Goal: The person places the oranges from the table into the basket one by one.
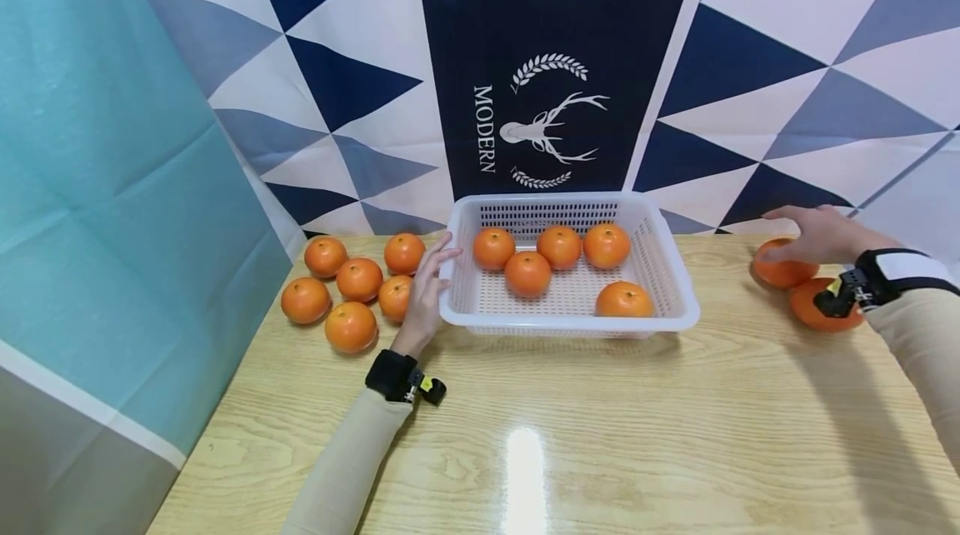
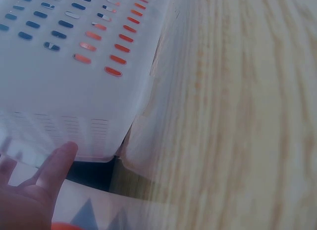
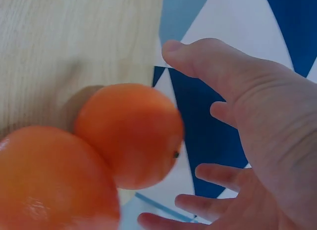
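A white plastic basket (image 1: 570, 322) with slotted walls stands against the back wall and holds several oranges (image 1: 558, 247). My left hand (image 1: 429, 289) rests its fingers on the basket's left end; in the left wrist view a fingertip (image 2: 67, 151) lies against the pale wall. Over at the far right, my right hand (image 1: 821, 235) hovers above two oranges on the table, the rear orange (image 1: 783, 268) and the front orange (image 1: 813, 306). The right wrist view shows its thumb and fingers spread beside the rear orange (image 3: 131, 136), with nothing held.
Several more oranges (image 1: 351, 327) sit in a loose group left of the basket, close to my left forearm. The wooden table (image 1: 600, 435) runs up to a patterned cloth backdrop (image 1: 360, 102). A teal cloth (image 1: 112, 168) hangs along the left side.
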### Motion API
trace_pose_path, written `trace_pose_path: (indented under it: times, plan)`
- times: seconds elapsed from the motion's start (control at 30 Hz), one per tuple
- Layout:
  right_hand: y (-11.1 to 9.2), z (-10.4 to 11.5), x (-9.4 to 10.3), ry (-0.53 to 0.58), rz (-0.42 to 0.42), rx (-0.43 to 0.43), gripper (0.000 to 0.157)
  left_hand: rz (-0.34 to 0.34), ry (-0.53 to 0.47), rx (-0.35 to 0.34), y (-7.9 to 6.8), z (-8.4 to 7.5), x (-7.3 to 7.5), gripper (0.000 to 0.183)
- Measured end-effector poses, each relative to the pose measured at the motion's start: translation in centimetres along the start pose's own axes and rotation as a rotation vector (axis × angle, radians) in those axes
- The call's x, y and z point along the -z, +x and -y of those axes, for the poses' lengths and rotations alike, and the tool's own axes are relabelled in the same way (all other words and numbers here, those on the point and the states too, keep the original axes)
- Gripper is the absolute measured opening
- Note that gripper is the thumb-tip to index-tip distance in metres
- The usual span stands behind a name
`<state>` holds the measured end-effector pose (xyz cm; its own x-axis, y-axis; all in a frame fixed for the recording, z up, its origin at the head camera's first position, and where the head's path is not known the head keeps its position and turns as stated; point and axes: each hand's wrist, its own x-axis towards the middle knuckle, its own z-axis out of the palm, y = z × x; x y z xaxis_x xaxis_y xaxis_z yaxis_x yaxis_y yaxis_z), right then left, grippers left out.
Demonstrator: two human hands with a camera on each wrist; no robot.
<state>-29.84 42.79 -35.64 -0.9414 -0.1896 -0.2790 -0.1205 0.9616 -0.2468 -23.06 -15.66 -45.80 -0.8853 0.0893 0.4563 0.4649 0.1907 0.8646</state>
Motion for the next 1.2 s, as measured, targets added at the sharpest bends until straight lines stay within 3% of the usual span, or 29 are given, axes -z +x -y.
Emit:
trace_pose_path:
  times: [0.2,0.37,0.6,0.93,1.2]
  plan:
    - [0.0,-0.4,-1.3,0.054,0.028,-0.013,0.098,0.002,-0.005,-0.02,-0.1,0.2,0.2,0.053]
    - [0.3,-0.9,-1.8,0.011,0.027,-0.007,0.099,-0.006,-0.004,-0.021,0.0,0.0,0.2,0.054]
    - [0.6,-1.4,-2.1,-0.04,-0.008,0.028,0.086,-0.001,-0.014,-0.014,0.0,-0.2,0.2,0.053]
    - [0.4,-1.2,-2.1,-0.018,0.022,-0.007,0.086,0.027,0.003,0.014,-0.4,-3.8,0.4,0.051]
    - [0.4,-1.2,-2.2,-0.009,0.025,0.006,0.086,0.037,0.002,0.011,-0.4,-4.0,0.5,0.051]
